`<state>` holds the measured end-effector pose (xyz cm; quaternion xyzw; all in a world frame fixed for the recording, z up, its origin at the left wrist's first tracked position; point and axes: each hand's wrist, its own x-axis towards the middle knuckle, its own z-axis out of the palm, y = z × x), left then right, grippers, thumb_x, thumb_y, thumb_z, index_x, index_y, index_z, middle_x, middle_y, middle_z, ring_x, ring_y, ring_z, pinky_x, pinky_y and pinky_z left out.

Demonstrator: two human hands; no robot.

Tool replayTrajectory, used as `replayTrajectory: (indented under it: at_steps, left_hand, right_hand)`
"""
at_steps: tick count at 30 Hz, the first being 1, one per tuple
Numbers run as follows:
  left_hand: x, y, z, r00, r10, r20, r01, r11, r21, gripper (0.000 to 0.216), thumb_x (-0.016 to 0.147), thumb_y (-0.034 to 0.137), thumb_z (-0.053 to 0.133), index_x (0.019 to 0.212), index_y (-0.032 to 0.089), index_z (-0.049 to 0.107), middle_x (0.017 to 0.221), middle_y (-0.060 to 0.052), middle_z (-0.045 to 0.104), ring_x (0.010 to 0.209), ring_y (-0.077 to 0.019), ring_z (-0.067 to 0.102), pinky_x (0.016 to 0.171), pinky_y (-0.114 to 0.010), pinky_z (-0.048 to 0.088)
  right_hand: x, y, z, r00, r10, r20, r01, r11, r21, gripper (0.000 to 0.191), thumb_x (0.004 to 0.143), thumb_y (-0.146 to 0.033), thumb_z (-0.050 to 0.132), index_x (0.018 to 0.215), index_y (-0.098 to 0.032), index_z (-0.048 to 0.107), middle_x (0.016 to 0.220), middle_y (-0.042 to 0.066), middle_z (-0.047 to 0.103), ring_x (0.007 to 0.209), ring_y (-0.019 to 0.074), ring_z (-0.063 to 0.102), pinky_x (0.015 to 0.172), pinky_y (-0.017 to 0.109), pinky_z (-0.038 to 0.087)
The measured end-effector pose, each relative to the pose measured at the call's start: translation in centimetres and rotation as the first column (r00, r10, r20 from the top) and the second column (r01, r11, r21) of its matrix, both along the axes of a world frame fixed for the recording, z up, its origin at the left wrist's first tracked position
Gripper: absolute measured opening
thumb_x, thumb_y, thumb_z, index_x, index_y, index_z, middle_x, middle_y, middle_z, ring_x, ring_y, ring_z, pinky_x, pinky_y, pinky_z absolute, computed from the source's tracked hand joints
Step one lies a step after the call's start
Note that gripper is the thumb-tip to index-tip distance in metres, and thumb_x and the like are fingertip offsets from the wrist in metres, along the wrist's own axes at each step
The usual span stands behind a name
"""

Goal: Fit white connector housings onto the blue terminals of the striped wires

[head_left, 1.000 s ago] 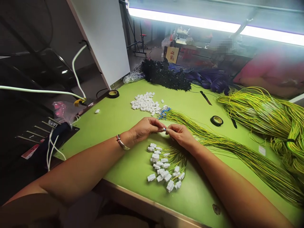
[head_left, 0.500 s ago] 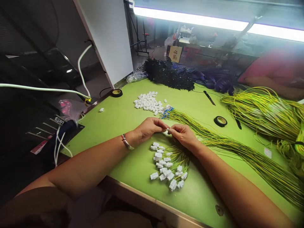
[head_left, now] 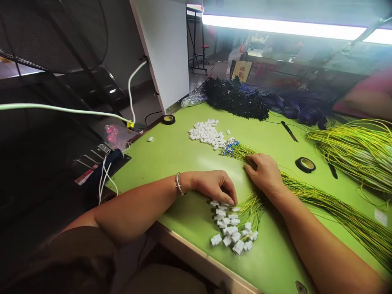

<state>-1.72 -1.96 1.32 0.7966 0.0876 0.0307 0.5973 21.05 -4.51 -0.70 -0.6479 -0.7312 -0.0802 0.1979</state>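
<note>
My left hand point(head_left: 216, 185) is bent down over a cluster of white plug connectors point(head_left: 231, 232) on yellow-green wires. Its thumb and forefinger are pinched together at a white connector, partly hidden by the fingertips. My right hand point(head_left: 266, 173) lies over the long bundle of yellow-green wires point(head_left: 306, 196), thumb and forefinger apart, with the fingertips at the wires just behind their blue-and-metal terminal ends point(head_left: 230, 147). Beyond the hands is a heap of loose white connector housings point(head_left: 206, 134).
The green tabletop point(head_left: 171, 159) also bears black tape rolls point(head_left: 305, 164), a dark blade-like tool point(head_left: 289, 131), a large wire coil point(head_left: 355, 151) and black-purple cable bundles point(head_left: 239, 98). A white cable point(head_left: 61, 109) hangs at left. Another person's arm point(head_left: 364, 98) shows behind.
My hands were together at a small white connector and have come apart. The left has moved down to the connector cluster, the right to the wire bundle. The view has shifted left.
</note>
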Motion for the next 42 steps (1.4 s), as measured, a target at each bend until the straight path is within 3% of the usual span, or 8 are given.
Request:
replayTrajectory:
  at_steps: [3,7,9,14,23,28,33,42]
  left_hand:
    - [-0.1,1.0,-0.2,0.968,0.251,0.026,-0.252,0.955,0.156,0.017,0.08,0.022,0.064,0.085,0.012,0.076,0.08,-0.007,0.074,0.072,-0.0147,0.066,0.067,-0.022,0.05]
    - [-0.3,4.1,-1.2,0.641,0.714,0.282,-0.732,0.456,0.507,0.022,0.084,0.012,0.056,0.099,0.012,0.073,0.097,-0.009,0.072,0.091,-0.0175,0.064,0.087,-0.031,0.049]
    - [-0.6,5.5,-1.7,0.629,0.699,0.341,-0.693,0.305,0.653,0.031,0.084,0.01,0.056,0.112,0.014,0.068,0.11,-0.01,0.069,0.105,-0.0203,0.059,0.1,-0.037,0.044]
    - [-1.0,6.0,-2.0,0.76,0.596,0.26,-0.464,0.217,0.859,0.024,0.087,0.012,0.05,0.101,0.015,0.07,0.117,-0.011,0.064,0.113,-0.0239,0.05,0.101,-0.041,0.042]
    - [-1.3,6.1,-2.1,0.673,0.71,0.207,-0.591,0.349,0.727,0.022,0.078,0.006,0.056,0.087,0.015,0.074,0.092,-0.009,0.071,0.089,-0.0206,0.062,0.086,-0.034,0.048]
    - [-1.3,6.7,-2.5,0.553,0.804,0.219,-0.776,0.402,0.486,0.021,0.075,0.005,0.059,0.083,0.016,0.075,0.088,-0.006,0.072,0.083,-0.0178,0.064,0.078,-0.029,0.048]
    - [-0.8,7.1,-2.5,0.451,0.862,0.229,-0.891,0.423,0.162,0.02,0.076,0.005,0.059,0.089,0.012,0.073,0.088,-0.008,0.072,0.079,-0.0144,0.063,0.078,-0.028,0.049]
    - [-0.1,5.9,-1.2,0.488,0.855,0.175,-0.852,0.51,-0.117,0.016,0.069,-0.001,0.064,0.078,0.009,0.072,0.079,-0.005,0.071,0.073,-0.0103,0.061,0.08,-0.027,0.05]
  right_hand:
    - [-0.4,0.0,-0.3,0.995,0.0,0.098,0.006,0.998,-0.055,0.021,0.084,-0.032,0.059,0.094,-0.019,0.07,0.081,0.008,0.07,0.08,0.0251,0.059,0.071,0.036,0.038]
    - [-0.7,0.0,-0.5,0.998,0.017,0.058,-0.015,1.0,-0.025,0.017,0.085,-0.028,0.055,0.082,-0.019,0.068,0.078,0.007,0.069,0.076,0.0228,0.058,0.069,0.034,0.036]
    - [-0.7,0.0,-0.5,1.0,0.002,-0.002,-0.002,1.0,0.027,0.015,0.084,-0.026,0.054,0.079,-0.018,0.067,0.075,0.006,0.067,0.073,0.0216,0.057,0.068,0.033,0.036]
    - [-1.0,-0.2,-0.5,0.992,0.032,-0.122,-0.014,0.99,0.141,0.012,0.08,-0.023,0.054,0.072,-0.019,0.063,0.07,0.004,0.064,0.069,0.0194,0.055,0.069,0.031,0.037]
    - [-1.0,-0.6,-0.3,0.995,0.069,0.065,-0.069,0.998,-0.005,0.016,0.081,-0.025,0.053,0.074,-0.019,0.066,0.071,0.007,0.063,0.071,0.022,0.054,0.068,0.034,0.038]
    - [-1.4,-0.5,-0.3,0.993,0.114,0.001,-0.114,0.986,0.125,0.025,0.085,-0.027,0.053,0.103,-0.017,0.068,0.096,0.012,0.066,0.092,0.0271,0.055,0.083,0.04,0.043]
    - [-3.4,-0.5,-0.3,0.95,0.309,0.046,-0.309,0.951,-0.002,0.034,0.091,-0.023,0.047,0.12,-0.017,0.063,0.116,0.011,0.066,0.104,0.0263,0.053,0.09,0.04,0.041]
    - [-4.4,-0.2,-0.7,0.94,0.325,0.105,-0.319,0.945,-0.068,0.038,0.096,-0.024,0.041,0.128,-0.019,0.059,0.123,0.01,0.064,0.103,0.0261,0.052,0.09,0.039,0.039]
